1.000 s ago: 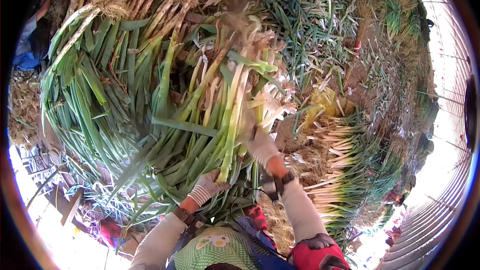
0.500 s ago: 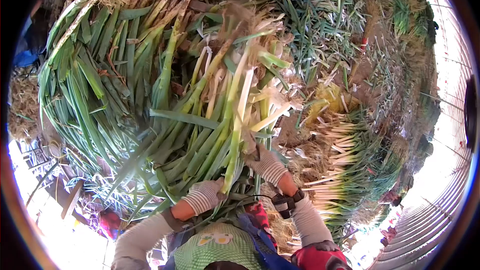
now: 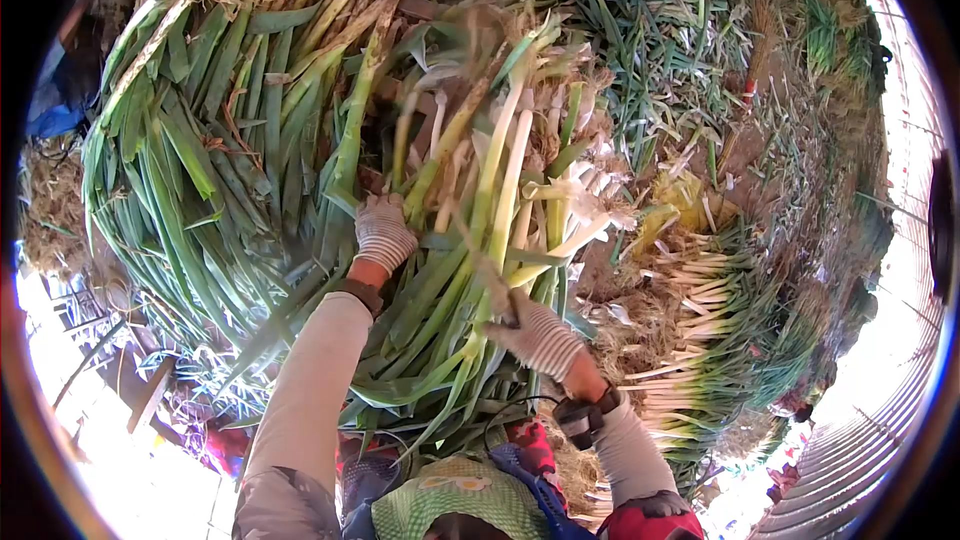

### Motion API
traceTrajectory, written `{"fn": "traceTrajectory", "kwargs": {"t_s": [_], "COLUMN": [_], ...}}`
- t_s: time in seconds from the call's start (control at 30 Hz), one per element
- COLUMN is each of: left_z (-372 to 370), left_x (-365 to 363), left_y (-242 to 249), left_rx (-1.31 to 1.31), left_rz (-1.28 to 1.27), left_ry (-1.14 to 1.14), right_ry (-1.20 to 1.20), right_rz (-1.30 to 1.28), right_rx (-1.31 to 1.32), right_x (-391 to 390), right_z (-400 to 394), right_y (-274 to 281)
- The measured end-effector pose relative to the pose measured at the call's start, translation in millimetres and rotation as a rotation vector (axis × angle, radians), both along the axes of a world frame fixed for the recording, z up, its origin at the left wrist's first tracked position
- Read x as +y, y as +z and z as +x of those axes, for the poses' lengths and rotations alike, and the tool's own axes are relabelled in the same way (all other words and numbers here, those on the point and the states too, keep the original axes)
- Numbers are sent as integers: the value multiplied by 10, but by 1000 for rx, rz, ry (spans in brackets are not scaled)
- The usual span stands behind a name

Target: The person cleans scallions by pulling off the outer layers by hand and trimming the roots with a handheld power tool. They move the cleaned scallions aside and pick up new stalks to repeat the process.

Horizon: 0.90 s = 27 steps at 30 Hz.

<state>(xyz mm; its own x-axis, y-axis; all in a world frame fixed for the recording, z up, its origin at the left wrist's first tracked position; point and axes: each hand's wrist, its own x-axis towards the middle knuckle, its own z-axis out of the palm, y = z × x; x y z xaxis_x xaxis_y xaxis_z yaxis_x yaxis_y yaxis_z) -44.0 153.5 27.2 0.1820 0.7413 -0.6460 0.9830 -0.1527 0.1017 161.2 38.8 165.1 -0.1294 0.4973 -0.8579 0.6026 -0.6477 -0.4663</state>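
Observation:
My left hand [image 3: 385, 233], in a striped glove, reaches up into the pile of green stalks [image 3: 350, 160]. Its fingers are curled down among the leaves, and what they hold is hidden. Lower and to the right, my right hand [image 3: 543, 342], also gloved, is closed on a thin blade-like tool [image 3: 492, 283], blurred and pointing up and left. Just above that hand, long pale-stemmed leeks [image 3: 512, 175] lie with their roots away from me. The tool crosses in front of their green parts.
A large leafy bundle [image 3: 165, 175] fills the left side. Trimmed leeks [image 3: 700, 325] lie in a row at the right, below a yellow wrapping [image 3: 680, 202]. Loose leaves [image 3: 660, 60] cover the ground at the upper right. Ribbed sheeting [image 3: 880, 410] borders the far right.
My left hand has let go of a leek stalk near my body and moved up and left into the pile. My right hand has shifted slightly right and down, still with the tool.

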Motion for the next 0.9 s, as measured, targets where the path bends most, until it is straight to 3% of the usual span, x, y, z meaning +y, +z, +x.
{"fn": "traceTrajectory", "kwargs": {"t_s": [0.1,0.13,0.23,0.27,0.37,0.43,0.47,0.5,0.53,0.57,0.63,0.7,0.77,0.9], "left_z": [-16,-81,-254,-318,-302,-96,127,217,269,336,641,806,884,810], "left_x": [87,28,-63,-102,-105,-195,-237,-374,-691,-992,-1216,-1302,-1401,-1496], "left_y": [-62,-76,-6,91,757,1423,1890,2059,1853,1531,1362,1266,1192,1102], "left_rx": [2,-76,-280,-410,-751,-800,-577,-557,-584,-611,-244,-166,-120,-170], "left_rz": [-479,-451,-477,-385,-609,-758,-670,-625,-490,-358,-356,-444,-453,-376], "left_ry": [30,20,118,135,501,736,646,503,399,294,119,159,169,162], "right_ry": [-186,-123,63,140,-176,-214,-236,-258,-199,-151,-51,-50,16,-101], "right_rz": [78,49,-164,89,-54,121,228,331,348,181,-162,19,-95,-125], "right_rx": [-131,-220,-111,-122,-114,-143,-132,-124,-151,-173,-209,-174,-327,-327], "right_x": [21,156,145,-133,-153,-449,-609,-731,-819,-881,-998,-1433,-1471,-1322], "right_z": [-10,-45,-226,-193,16,187,247,300,339,332,279,231,160,173], "right_y": [-155,-28,372,288,761,843,911,993,1112,1237,1420,1189,1043,664]}}
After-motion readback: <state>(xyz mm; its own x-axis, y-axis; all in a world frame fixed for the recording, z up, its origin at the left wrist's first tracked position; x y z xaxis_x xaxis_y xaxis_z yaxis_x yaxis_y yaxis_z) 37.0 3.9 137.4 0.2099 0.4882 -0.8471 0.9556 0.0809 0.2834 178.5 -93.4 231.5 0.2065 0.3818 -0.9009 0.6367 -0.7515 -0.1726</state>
